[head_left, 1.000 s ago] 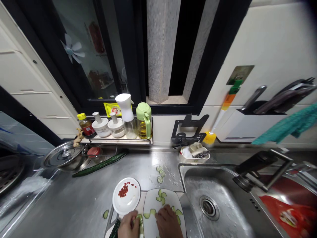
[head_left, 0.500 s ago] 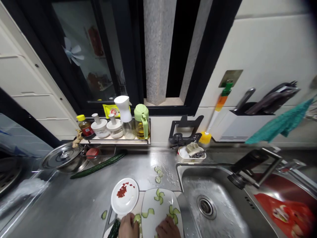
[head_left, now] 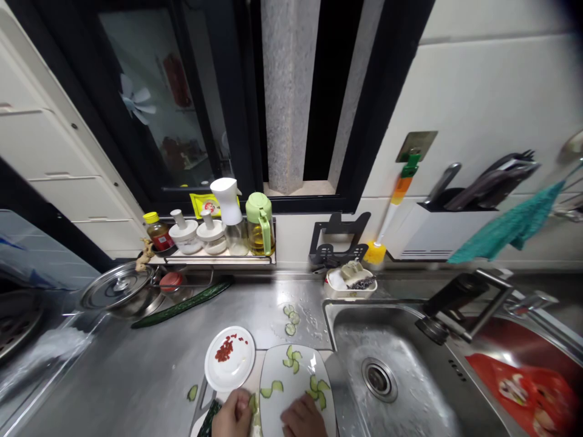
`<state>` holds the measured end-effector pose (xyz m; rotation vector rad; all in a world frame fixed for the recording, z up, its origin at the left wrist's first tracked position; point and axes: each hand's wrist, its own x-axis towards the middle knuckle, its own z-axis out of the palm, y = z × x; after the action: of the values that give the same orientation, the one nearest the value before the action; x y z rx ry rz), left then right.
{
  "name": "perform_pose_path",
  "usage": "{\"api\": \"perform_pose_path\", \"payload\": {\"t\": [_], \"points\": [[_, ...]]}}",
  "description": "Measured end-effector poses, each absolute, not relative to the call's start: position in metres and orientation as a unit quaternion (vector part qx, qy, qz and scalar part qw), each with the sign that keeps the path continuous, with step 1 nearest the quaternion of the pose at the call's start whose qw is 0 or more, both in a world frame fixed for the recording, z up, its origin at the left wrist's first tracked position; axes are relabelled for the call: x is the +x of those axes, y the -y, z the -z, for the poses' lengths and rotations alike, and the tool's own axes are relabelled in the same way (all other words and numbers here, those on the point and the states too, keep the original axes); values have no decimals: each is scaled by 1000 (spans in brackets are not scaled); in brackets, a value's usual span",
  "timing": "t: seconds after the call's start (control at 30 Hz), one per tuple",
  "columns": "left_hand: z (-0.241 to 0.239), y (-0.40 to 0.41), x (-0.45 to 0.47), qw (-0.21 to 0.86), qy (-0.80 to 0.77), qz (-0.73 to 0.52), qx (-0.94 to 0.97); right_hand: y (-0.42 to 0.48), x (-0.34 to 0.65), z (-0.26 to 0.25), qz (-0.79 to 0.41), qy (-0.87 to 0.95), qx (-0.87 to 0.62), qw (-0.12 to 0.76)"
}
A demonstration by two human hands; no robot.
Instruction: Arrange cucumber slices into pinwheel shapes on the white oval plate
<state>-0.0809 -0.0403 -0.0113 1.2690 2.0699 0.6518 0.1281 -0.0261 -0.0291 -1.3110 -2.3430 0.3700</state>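
At the bottom edge my left hand (head_left: 232, 416) is curled beside the left rim of a white oblong plate (head_left: 303, 362), fingers pinched on a cucumber slice (head_left: 252, 403). My right hand (head_left: 303, 417) rests on the near end of that plate, fingers bent down among cucumber slices (head_left: 319, 388). More slices (head_left: 291, 358) lie at the plate's far end. A dark cucumber piece (head_left: 208, 422) lies just left of my left hand. A small round white plate (head_left: 237, 370) with red bits (head_left: 226, 349) sits to the left.
A steel sink (head_left: 387, 370) with faucet (head_left: 460, 306) lies to the right. Loose cucumber slices (head_left: 290, 318) and a long cucumber strip (head_left: 182, 302) lie on the steel counter. A condiment rack (head_left: 214, 233), pot lid (head_left: 118, 284), soap dish (head_left: 350, 279), brush (head_left: 387, 224) and knife holder (head_left: 455, 227) line the back.
My right hand has drawn back toward the plate's near end, uncovering slices at the right. The view shifted slightly; my left hand stays beside the plate's left rim.
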Motion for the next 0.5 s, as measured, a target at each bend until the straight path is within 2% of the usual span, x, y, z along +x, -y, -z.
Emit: {"api": "perform_pose_path", "payload": {"t": [0.1, 0.23, 0.5], "points": [[9, 43, -86, 350, -746, -270, 498, 20, 116, 10, -228, 819, -488, 199], [8, 41, -88, 451, -680, -288, 501, 14, 100, -11, -337, 755, -515, 226], [4, 36, -77, 623, -590, -341, 384, 5, 92, -31, -434, 683, -548, 213]]}}
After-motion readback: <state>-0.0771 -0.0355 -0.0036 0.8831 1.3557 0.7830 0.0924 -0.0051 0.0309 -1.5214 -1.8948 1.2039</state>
